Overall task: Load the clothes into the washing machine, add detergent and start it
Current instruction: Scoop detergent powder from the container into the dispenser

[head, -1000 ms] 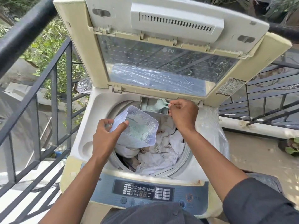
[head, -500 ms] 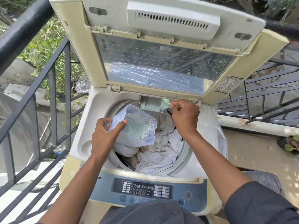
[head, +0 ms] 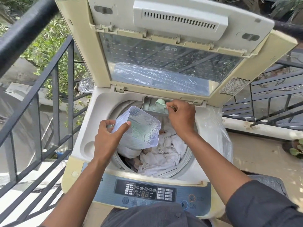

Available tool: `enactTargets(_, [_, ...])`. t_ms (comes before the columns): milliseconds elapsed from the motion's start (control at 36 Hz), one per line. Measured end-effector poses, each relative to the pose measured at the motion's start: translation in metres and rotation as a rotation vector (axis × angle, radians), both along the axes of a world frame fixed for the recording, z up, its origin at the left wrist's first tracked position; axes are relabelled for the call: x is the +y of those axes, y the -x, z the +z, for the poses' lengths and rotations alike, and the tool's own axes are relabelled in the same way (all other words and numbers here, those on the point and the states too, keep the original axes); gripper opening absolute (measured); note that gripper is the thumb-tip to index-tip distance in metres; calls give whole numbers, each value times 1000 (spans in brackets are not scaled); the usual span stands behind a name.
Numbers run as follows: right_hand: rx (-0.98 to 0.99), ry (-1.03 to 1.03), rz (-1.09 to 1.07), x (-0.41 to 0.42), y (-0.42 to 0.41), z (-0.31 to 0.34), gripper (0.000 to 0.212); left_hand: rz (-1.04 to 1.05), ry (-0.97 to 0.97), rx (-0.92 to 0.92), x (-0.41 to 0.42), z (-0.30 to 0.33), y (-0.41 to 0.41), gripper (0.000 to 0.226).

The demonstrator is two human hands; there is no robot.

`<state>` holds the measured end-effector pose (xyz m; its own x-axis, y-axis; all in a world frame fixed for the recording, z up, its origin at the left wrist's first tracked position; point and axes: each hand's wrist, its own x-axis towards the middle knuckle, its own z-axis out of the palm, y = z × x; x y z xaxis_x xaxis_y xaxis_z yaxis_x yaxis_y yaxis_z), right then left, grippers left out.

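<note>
We judge the task to be about halfway. The clothes (head: 164,153) are already in the drum (head: 185,163) of the washing machine (head: 91,128), a crumpled heap of pale, soft cotton-like fabric with a few darker folds, so loading looks done. Detergent is going in now. Our left hand (head: 107,139) is closed around the near corner of a clear plastic detergent tub (head: 139,126), thumb on its rim, holding it tilted over the drum; its walls are thin, glossy and dusted inside with pale green powder. Our right hand (head: 181,116) is curled tight, pinching the handle of a mint-green scoop (head: 159,104), whose rounded bowl sits tipped in the detergent drawer (head: 147,104) at the back rim of the tub opening. The drawer is a small grey plastic tray, and greenish powder appears to lie in it.

What is left, as we see it: withdraw the scoop, set the tub aside, lower the lid (head: 164,63), and press start on the control panel (head: 147,192). The lid stands fully open, yellowed hard plastic framing a ribbed transparent window. The panel is a smooth blue-grey strip with a dark display and flat round buttons. Crinkled clear film (head: 214,128) covers the machine's right side.
</note>
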<state>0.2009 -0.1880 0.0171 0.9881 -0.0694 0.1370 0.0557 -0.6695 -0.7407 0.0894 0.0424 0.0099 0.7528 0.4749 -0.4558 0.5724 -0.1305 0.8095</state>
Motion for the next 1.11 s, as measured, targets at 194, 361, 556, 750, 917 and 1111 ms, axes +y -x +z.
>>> enactTargets(194, [78, -75, -23, -1, -2, -1, 17, 1, 0, -2, 1, -2, -1, 75])
enactTargets(361, [85, -24, -5, -3, -4, -5, 18, 3, 5, -2, 2, -2, 1, 74])
enactTargets(556, [47, 84, 4, -11, -1, -9, 21, 19, 25, -4, 8, -5, 1, 78])
enactTargets(750, [61, -1, -93, -20, 10, -2, 18, 20, 16, -13, 6, -3, 1, 75])
enactTargets(917, [187, -399, -239, -31, 40, 7, 11, 18, 25, -16, 4, -1, 6, 74])
enactTargets(1111, [269, -280, -40, -19, 76, 7, 14, -23, 33, -23, -1, 2, 15, 79])
